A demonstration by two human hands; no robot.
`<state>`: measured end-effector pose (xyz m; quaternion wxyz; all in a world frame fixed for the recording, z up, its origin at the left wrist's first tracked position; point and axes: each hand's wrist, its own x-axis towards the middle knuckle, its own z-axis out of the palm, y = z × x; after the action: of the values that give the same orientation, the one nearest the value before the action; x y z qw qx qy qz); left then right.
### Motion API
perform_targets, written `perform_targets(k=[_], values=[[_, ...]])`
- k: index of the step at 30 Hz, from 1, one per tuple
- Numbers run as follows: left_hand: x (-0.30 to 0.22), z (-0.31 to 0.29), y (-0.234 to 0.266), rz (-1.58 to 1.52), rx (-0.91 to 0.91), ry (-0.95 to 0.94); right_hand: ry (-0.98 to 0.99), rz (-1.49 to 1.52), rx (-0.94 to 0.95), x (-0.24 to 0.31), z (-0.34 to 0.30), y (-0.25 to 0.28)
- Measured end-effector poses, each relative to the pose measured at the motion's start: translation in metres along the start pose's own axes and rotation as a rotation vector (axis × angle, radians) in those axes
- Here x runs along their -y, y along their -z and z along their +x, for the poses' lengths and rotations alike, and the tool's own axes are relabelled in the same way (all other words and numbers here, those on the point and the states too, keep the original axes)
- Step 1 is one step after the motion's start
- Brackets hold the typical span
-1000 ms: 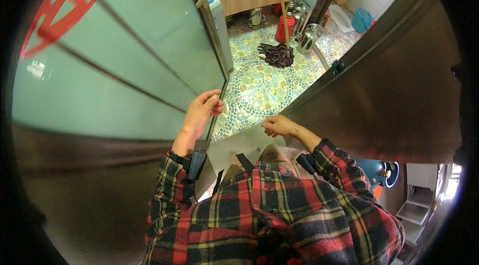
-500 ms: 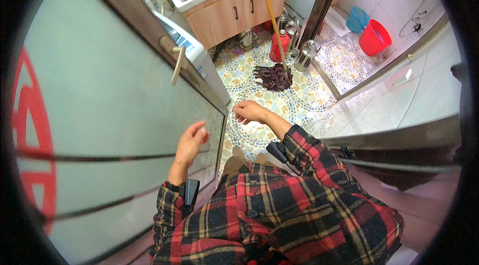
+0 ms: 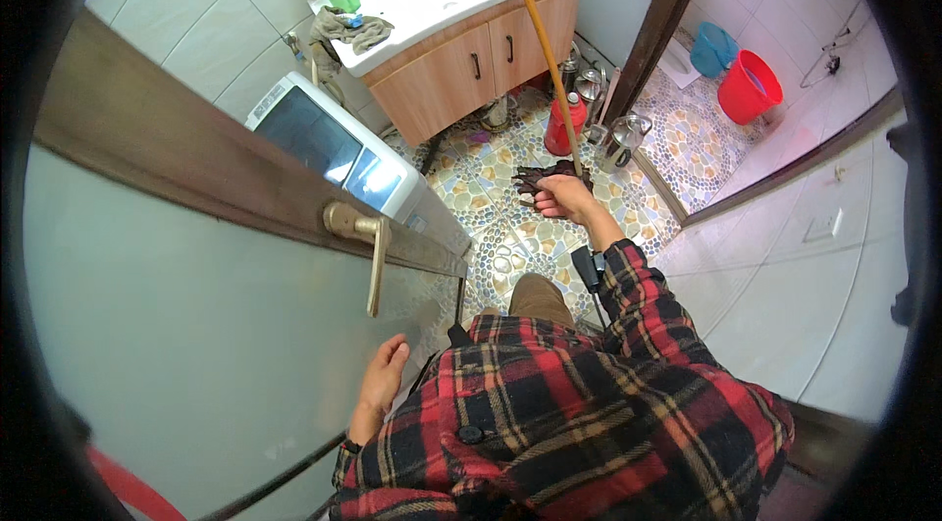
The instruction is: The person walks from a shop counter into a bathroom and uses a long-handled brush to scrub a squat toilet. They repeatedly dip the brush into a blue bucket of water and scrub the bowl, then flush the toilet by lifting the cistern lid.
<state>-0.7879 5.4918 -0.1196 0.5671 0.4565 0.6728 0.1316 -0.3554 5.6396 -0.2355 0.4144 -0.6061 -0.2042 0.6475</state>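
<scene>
My right hand (image 3: 566, 199) reaches forward over the floor with loosely bent fingers and nothing in them. From my view it overlaps the dark mop head (image 3: 530, 178), hiding part of its strands. The mop's yellow wooden handle (image 3: 538, 26) leans up toward the washbasin and stands apart from my fingers. Lower down, my left hand (image 3: 385, 374) hangs beside the frosted glass door (image 3: 196, 325), its fingers slightly bent and holding nothing. Above that hand is the metal door handle (image 3: 375, 261), which it does not touch.
A white washing machine (image 3: 339, 143) stands behind the door, near the wooden vanity cabinet (image 3: 432, 94) with its basin. Beside the mop are a red thermos (image 3: 565, 125) and several metal kettles (image 3: 623, 141). Red (image 3: 749, 89) and blue (image 3: 713, 50) buckets sit past the door frame at right.
I have moved forward into the room, and the washing machine now shows more fully. My right hand has come over the mop head; my left hand has dropped lower beside the door.
</scene>
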Motion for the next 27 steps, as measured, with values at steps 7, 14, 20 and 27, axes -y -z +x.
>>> perform_targets(k=[7,14,20,27], values=[[0.015,0.015,-0.006,-0.094,-0.027,0.127,-0.018,-0.092,-0.124,0.079,0.079,0.049],[-0.014,0.048,-0.060,-0.212,-0.135,0.339,0.210,-0.281,-0.071,0.229,0.231,0.088],[-0.051,0.072,-0.119,-0.356,-0.151,0.497,0.526,-0.859,-0.425,0.318,0.328,0.094],[-0.078,0.099,-0.132,-0.378,-0.093,0.530,0.423,-0.927,-0.275,0.349,0.390,0.104]])
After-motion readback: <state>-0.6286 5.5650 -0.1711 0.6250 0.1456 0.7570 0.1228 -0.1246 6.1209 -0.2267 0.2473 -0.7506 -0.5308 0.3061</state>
